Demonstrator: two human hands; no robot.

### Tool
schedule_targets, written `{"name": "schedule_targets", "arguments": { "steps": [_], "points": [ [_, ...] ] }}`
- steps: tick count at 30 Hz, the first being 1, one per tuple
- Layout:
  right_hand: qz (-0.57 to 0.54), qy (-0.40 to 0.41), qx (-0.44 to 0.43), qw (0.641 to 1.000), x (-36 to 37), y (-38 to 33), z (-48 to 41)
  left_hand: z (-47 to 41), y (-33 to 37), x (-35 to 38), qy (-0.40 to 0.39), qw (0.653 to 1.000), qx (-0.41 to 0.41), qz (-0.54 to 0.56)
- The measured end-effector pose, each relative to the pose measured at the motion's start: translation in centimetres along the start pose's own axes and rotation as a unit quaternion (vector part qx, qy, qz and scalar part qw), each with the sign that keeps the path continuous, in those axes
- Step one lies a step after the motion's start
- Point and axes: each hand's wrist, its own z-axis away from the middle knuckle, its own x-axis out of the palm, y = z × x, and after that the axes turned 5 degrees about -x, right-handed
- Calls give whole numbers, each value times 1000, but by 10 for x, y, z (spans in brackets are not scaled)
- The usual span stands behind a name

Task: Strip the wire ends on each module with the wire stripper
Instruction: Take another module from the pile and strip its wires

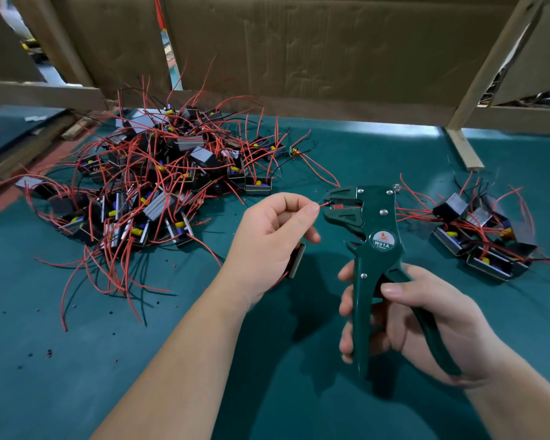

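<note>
1. The left hand (pixel 277 230): fingers curled, thumb and forefinger pinching a red wire (pixel 324 204), its end set between the stripper's jaws. One module (pixel 297 261) shows just under the palm.
2. The right hand (pixel 426 315): wrapped round both handles of the green wire stripper (pixel 375 239), held upright over the teal mat (pixel 299 392).
3. A large heap of modules (pixel 146 182): on the mat, left.
4. A smaller group of modules (pixel 483 239): right of the tool.
5. A cardboard wall (pixel 315 49): behind.
</note>
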Motion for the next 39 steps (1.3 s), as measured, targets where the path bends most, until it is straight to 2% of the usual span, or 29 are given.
{"name": "schedule_targets", "arguments": {
  "steps": [6,18,30,39],
  "points": [
    [-11,-23,5,1000,-1,-1,1,-1,-1,0,10,1000,19,-13],
    [-4,-41,17,999,-3,0,1,1,0,-5,14,977,147,-156],
    [3,-8,32,999,-6,1,1,0,0,-9,3,970,150,-191],
    [-11,-32,45,998,-8,-3,2,2,1,-10,-24,976,126,-173]
  ]
}}
